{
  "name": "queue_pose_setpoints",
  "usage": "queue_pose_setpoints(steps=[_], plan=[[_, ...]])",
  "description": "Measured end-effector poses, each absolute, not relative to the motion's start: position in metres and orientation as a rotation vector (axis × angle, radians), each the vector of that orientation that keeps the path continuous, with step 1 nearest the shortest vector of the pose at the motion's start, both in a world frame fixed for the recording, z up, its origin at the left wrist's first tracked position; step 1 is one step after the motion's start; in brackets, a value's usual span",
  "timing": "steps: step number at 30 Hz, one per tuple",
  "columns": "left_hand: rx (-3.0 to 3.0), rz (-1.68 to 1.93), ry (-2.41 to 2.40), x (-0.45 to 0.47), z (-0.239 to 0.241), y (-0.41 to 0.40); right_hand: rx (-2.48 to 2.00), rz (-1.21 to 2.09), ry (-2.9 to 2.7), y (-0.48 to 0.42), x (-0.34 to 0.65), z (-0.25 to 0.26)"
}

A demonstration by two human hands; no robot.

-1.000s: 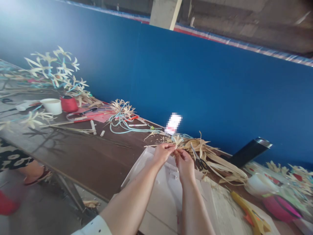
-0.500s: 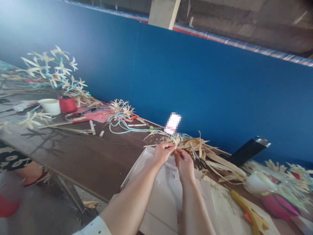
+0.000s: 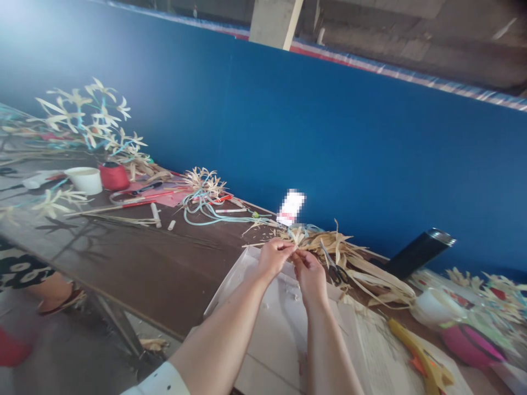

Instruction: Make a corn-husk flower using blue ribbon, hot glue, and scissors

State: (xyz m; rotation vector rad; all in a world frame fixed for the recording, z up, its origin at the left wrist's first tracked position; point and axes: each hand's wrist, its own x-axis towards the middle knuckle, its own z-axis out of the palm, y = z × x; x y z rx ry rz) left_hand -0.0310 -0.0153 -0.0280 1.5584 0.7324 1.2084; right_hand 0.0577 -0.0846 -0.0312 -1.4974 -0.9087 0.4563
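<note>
Left hand (image 3: 273, 259) and right hand (image 3: 312, 275) still pinch the flower (image 3: 297, 235) at its base, barely shifted; work seemingly mid-step.

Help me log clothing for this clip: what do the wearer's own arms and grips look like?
Left grip and right grip are ungloved, with bare wrists. A pale sleeve with dark dots shows on the left arm; the right arm's visible part is bare.
</note>
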Motion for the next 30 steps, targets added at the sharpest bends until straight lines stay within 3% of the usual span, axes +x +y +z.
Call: queue_pose_setpoints(steps=[21, 30], plan=[[1.565, 1.434, 0.850, -0.034, -0.021, -0.018, -1.424, 0.406, -0.664, -0.087, 0.059, -0.022], [1.454, 1.326, 0.982, -0.033, -0.028, -0.013, -1.281, 0.308, -0.524, -0.117, 0.068, 0.030]])
